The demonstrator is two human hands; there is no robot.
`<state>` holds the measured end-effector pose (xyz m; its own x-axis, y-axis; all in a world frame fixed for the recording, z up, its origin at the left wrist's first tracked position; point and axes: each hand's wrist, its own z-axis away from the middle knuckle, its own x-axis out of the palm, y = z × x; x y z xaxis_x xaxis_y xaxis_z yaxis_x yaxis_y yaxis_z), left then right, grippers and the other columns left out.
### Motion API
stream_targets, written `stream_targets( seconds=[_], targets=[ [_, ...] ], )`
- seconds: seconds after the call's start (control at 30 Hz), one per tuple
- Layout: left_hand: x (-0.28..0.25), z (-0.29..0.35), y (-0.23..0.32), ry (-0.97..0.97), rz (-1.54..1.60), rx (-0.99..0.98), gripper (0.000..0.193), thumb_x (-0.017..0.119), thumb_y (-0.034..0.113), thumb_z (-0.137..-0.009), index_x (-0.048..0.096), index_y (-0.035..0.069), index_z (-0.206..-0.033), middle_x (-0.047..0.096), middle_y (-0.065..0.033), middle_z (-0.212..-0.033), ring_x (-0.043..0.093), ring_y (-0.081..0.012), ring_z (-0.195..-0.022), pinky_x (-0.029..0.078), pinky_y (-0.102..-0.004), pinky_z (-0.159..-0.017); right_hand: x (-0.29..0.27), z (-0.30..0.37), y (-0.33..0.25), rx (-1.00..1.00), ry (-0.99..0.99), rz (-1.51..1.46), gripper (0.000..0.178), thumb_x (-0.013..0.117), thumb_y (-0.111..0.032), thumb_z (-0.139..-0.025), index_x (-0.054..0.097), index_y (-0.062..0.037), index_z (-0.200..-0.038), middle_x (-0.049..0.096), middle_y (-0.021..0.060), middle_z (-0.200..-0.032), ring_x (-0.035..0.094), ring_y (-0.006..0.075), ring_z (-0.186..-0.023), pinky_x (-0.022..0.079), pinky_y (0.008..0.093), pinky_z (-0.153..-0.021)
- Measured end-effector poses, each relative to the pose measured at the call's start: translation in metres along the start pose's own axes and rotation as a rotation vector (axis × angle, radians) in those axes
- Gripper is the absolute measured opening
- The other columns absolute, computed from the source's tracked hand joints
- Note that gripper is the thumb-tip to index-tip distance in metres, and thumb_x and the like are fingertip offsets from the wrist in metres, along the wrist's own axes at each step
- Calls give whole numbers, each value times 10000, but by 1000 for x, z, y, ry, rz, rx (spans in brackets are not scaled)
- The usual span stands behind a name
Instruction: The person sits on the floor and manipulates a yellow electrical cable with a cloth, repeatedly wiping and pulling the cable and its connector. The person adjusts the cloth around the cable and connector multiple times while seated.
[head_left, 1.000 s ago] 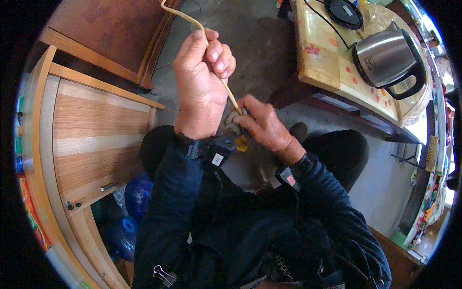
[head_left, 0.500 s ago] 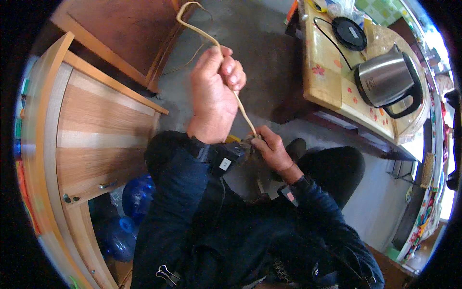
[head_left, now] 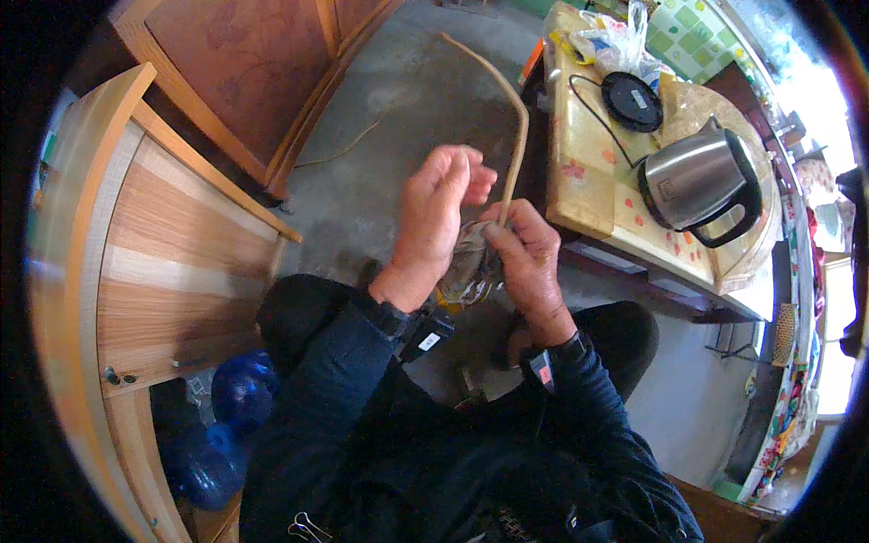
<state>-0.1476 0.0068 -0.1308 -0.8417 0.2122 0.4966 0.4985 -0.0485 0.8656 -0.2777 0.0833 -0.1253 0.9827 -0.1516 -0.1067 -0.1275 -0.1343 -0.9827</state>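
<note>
A tan, cord-like strand (head_left: 520, 136) rises in a bend from my right hand (head_left: 531, 256), whose thumb and fingers pinch its lower end. The strand's far tip points up and left over the floor. My left hand (head_left: 433, 214) is just left of it, thumb up and fingers loosely curled, with nothing visible in it and a small gap to the strand. Below my right hand hangs a greyish, crumpled bundle (head_left: 466, 271) with a bit of yellow at its bottom; what it is I cannot make out, and my hand partly hides it.
On the right, a table (head_left: 588, 195) with a floral cover carries a steel kettle (head_left: 699, 181), its black round base (head_left: 632, 101) and plastic bags (head_left: 625, 41). A wooden cabinet (head_left: 181, 262) stands left, blue water bottles (head_left: 213, 462) beside it. A thin tan strand (head_left: 353, 143) lies on the floor.
My left hand has let go of the strand and come down and to the right. My right hand has risen slightly, still pinching it. The strand now bends up beside the table.
</note>
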Motion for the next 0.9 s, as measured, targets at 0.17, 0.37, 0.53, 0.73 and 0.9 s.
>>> stream_targets(
  seconds=[0.17,0.37,0.53,0.73,0.9],
  targets=[
    [1,20,-38,-18,-319,-100,331,510,338,-1147,671,58,-1076,697,-31,-933,646,-123,-852,529,-315,-825,-35,-21,-8,61,1,-514,130,627,-48,-1027,636,-45,-1156,704,20,-960,676,127,-895,558,285,-818],
    [13,48,-41,-128,121,-306,416,427,420,-1163,642,63,-1152,690,-69,-945,665,-142,-804,545,-296,-664,-33,-29,-26,150,59,-631,106,575,-151,-1084,606,-63,-1134,676,36,-901,672,132,-828,559,299,-732],
    [5,58,-26,-183,115,-443,435,402,468,-1158,608,85,-1137,692,-96,-896,619,-137,-643,456,-267,-505,-20,-39,-29,130,146,-458,148,623,-202,-1075,632,-54,-1060,641,18,-882,612,102,-791,511,285,-698],
    [-13,65,-38,-201,-129,-341,374,460,428,-1150,581,74,-1133,582,-27,-717,545,-89,-608,386,-260,-507,-24,-73,-38,174,192,-503,194,679,-239,-1040,677,-46,-1061,676,29,-892,647,149,-793,524,323,-719],
    [-15,77,-54,-250,-362,-211,310,509,345,-1144,590,47,-1117,538,18,-678,510,-66,-603,395,-270,-553,-54,-122,-64,332,170,-847,152,648,-184,-1056,691,-41,-1030,707,70,-843,709,210,-774,578,405,-754]
  ],
)
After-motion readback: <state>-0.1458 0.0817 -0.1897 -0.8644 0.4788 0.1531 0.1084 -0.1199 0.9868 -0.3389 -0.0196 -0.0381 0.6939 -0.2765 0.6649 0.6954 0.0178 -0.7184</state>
